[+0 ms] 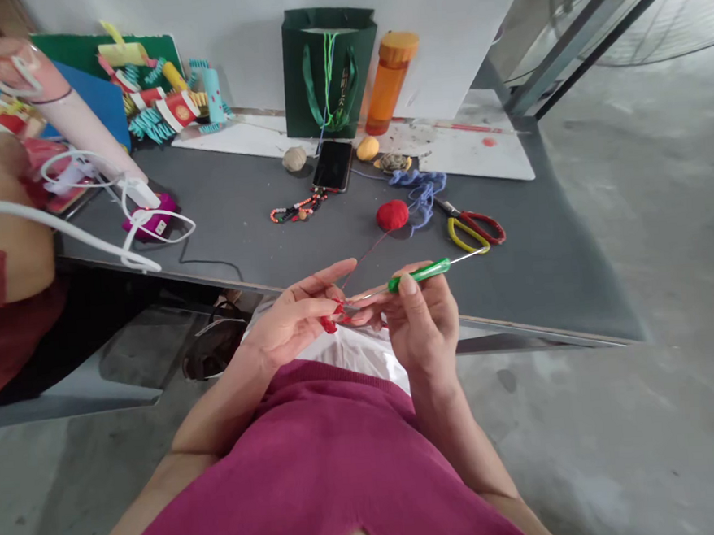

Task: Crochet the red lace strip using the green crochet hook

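My right hand (425,316) is closed around the green handle of a crochet hook (419,274), whose metal tip points left. Between the fingertips of my left hand (296,316) is a small red crochet piece (329,324), with the hook's tip right at it. My left index finger stretches out past it. A strand of red yarn runs from the piece up to a red yarn ball (392,214) on the table. Both hands are just over the table's front edge, above my lap.
On the grey table (235,194) lie scissors (476,228), tangled blue yarn (422,191), and a phone (334,166) with a beaded strap. A green paper bag (328,74) and an orange bottle (390,82) stand behind. At left are a white cable (54,219) and another person's arm (6,194).
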A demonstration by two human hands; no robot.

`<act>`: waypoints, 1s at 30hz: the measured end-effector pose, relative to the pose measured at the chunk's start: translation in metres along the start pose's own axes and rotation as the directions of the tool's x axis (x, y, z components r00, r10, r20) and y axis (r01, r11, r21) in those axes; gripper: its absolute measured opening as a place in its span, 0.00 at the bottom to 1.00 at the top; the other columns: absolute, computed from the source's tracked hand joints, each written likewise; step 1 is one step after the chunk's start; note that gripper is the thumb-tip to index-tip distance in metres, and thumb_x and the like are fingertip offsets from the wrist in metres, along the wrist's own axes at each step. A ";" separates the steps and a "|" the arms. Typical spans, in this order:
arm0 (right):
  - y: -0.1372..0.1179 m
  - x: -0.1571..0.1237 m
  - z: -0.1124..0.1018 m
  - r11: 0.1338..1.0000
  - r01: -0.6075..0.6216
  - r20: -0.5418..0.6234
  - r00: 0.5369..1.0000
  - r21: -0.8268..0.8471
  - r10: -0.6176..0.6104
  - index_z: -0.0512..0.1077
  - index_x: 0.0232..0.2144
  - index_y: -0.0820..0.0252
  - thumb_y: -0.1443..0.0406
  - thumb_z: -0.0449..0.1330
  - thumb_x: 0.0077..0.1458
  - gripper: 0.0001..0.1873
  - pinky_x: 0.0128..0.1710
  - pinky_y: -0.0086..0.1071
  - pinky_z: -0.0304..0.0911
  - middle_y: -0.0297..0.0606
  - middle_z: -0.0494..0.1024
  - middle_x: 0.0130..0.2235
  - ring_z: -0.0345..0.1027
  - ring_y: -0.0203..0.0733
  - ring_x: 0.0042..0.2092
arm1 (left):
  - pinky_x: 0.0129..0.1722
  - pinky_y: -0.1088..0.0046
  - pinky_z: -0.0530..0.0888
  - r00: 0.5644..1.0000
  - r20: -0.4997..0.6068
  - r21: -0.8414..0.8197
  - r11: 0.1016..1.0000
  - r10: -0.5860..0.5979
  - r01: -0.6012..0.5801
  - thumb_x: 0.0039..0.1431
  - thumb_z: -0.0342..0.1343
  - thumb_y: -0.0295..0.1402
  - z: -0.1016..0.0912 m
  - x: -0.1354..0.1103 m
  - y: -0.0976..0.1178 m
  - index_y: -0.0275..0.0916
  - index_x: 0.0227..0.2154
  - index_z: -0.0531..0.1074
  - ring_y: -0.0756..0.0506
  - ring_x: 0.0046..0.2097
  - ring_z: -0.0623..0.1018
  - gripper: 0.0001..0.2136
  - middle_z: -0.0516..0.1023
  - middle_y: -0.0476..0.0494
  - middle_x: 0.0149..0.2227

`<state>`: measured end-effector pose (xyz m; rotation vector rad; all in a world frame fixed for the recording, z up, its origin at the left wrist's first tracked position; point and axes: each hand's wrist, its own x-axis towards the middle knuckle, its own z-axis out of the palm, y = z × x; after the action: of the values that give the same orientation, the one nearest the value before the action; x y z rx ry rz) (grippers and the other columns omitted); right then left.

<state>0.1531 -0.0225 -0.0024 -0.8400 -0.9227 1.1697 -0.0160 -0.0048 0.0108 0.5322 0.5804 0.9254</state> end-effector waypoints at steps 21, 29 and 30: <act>0.011 -0.001 0.010 0.997 0.021 0.064 0.998 0.072 -0.025 0.74 0.35 0.50 0.51 0.72 0.57 0.15 0.21 0.29 0.68 0.29 0.86 0.30 0.75 0.35 0.21 | 0.38 0.70 0.76 0.964 0.016 0.229 0.938 0.264 -0.261 0.54 0.74 0.31 0.003 -0.004 -0.008 0.52 0.70 0.68 0.50 0.33 0.79 0.40 0.81 0.54 0.34; 0.010 0.002 0.006 0.997 0.051 0.038 0.998 0.064 -0.054 0.75 0.35 0.50 0.51 0.73 0.56 0.15 0.20 0.28 0.68 0.28 0.86 0.29 0.71 0.33 0.20 | 0.43 0.73 0.78 0.954 -0.011 0.271 0.919 0.300 -0.286 0.53 0.74 0.27 0.002 -0.005 -0.008 0.53 0.74 0.59 0.50 0.38 0.80 0.48 0.81 0.55 0.35; 0.010 0.002 0.006 0.996 0.053 0.041 0.998 0.068 -0.056 0.75 0.35 0.50 0.51 0.73 0.56 0.15 0.20 0.28 0.68 0.28 0.86 0.29 0.72 0.33 0.20 | 0.43 0.73 0.78 0.956 -0.005 0.272 0.921 0.292 -0.280 0.53 0.73 0.27 0.002 -0.004 -0.009 0.53 0.75 0.57 0.50 0.38 0.81 0.49 0.81 0.55 0.35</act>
<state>0.1438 -0.0181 -0.0084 -0.7337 -0.9311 1.1691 -0.0118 -0.0130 0.0076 0.8597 0.6860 1.1460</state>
